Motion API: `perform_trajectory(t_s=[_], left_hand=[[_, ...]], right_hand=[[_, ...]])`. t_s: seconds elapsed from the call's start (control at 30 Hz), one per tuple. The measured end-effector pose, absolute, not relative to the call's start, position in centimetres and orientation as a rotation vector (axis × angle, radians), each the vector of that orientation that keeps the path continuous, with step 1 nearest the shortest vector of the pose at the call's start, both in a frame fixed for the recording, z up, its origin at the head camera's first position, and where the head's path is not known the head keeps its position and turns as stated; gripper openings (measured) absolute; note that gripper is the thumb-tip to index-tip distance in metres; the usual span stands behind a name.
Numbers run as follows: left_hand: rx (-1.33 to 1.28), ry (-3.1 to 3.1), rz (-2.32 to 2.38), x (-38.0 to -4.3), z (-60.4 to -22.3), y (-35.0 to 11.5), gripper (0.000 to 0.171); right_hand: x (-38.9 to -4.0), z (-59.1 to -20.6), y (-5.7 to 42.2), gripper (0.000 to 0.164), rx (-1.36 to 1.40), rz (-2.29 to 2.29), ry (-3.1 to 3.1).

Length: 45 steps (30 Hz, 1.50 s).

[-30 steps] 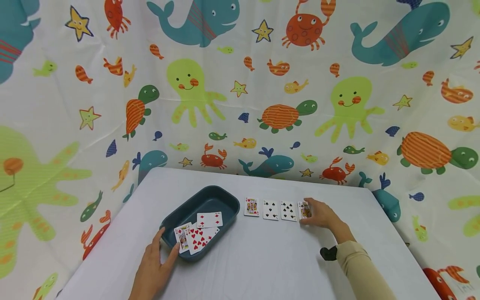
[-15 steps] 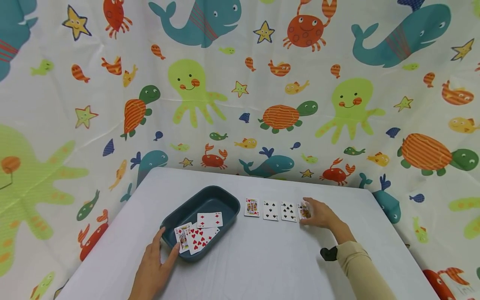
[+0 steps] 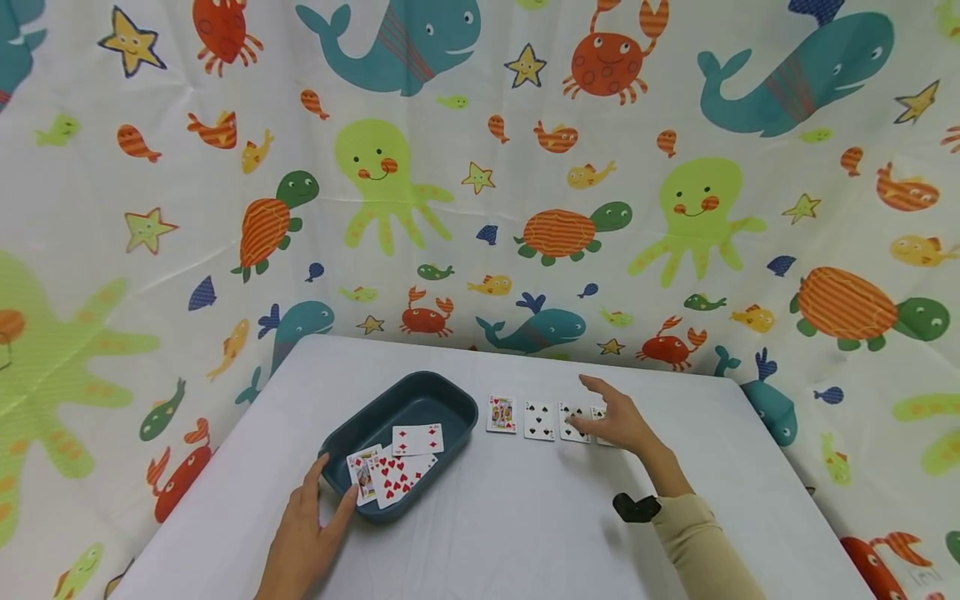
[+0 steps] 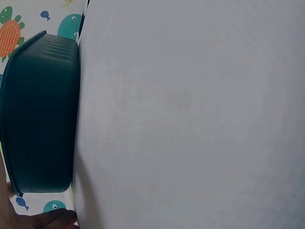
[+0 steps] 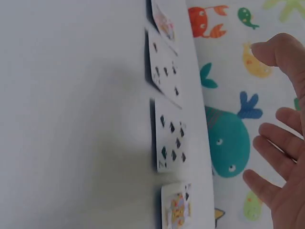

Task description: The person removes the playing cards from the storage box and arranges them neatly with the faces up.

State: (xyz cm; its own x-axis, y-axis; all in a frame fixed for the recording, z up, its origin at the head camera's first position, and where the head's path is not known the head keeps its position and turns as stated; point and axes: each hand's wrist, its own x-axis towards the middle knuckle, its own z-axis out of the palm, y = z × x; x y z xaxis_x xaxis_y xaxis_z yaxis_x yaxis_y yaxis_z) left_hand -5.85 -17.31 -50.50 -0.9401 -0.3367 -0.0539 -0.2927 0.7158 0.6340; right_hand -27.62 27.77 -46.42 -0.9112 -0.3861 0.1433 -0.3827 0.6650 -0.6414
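Observation:
My left hand [image 3: 303, 525] grips the near left corner of a dark teal tray [image 3: 438, 385], thumb on the front rim and fingers on the left side. Inside the tray lie a four of diamonds [image 3: 417, 440], a hearts card [image 3: 397, 482] and a face card [image 3: 363, 473]. My right hand [image 3: 624, 423], thumb and fingers spread apart with nothing between them, hovers over the right end of a row of playing cards. In that row are a king of hearts [image 3: 502, 414], a spade card [image 3: 539, 420], a seven of spades [image 5: 171, 138] and a face card [image 5: 177, 210], partly hidden in the head view.
A white cloth covers the table [image 3: 510, 533]. Behind it and at the sides hangs a curtain [image 3: 465, 275] printed with sea animals. A black heart-shaped piece [image 3: 636, 507] sits at the right sleeve's cuff [image 3: 678, 508].
My right hand has let go of the rightmost face card, lifted and moved left with its fingers spread. The left hand and the tray have stayed in place.

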Motion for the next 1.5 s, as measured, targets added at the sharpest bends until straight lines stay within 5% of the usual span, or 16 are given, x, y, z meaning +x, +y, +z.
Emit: perform_trajectory(t_s=[0.77, 1.5], left_hand=[[0.511, -2.833, -1.041, -5.6, -50.5, -17.4, 0.083], [0.556, -2.861, -1.031, -6.0, -50.3, -17.0, 0.086]], right_hand=[[-23.5, -46.2, 15.2, 0.066, -0.804, -1.844, 2.455], [-21.3, -46.6, 6.1, 0.081, -0.849, -1.601, 2.45]])
